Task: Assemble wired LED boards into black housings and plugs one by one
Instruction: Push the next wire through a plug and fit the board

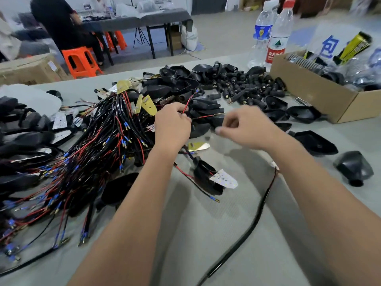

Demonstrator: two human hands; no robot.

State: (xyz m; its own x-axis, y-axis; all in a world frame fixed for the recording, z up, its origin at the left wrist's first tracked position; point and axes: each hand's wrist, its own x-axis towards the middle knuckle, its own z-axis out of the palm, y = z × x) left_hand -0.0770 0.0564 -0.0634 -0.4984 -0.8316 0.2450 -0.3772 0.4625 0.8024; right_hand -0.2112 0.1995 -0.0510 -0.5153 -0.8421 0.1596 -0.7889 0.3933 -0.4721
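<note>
Grey workbench [206,234] under both forearms. Left hand [172,125] curls its fingers round a thin red wire [186,107] over the tangle of wired LED boards [92,145]. Right hand [245,125] is blurred, fingers bent; cannot tell whether it holds anything. Black housings [208,118] lie just beyond, plugs [247,87] farther back, beside a cardboard box [321,93]

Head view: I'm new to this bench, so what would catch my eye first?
The tangle of red and black wires sprawling left of centre. Behind it, black housings and plugs lie heaped beside a cardboard box. In the middle, the left hand pinches a red wire.
</note>
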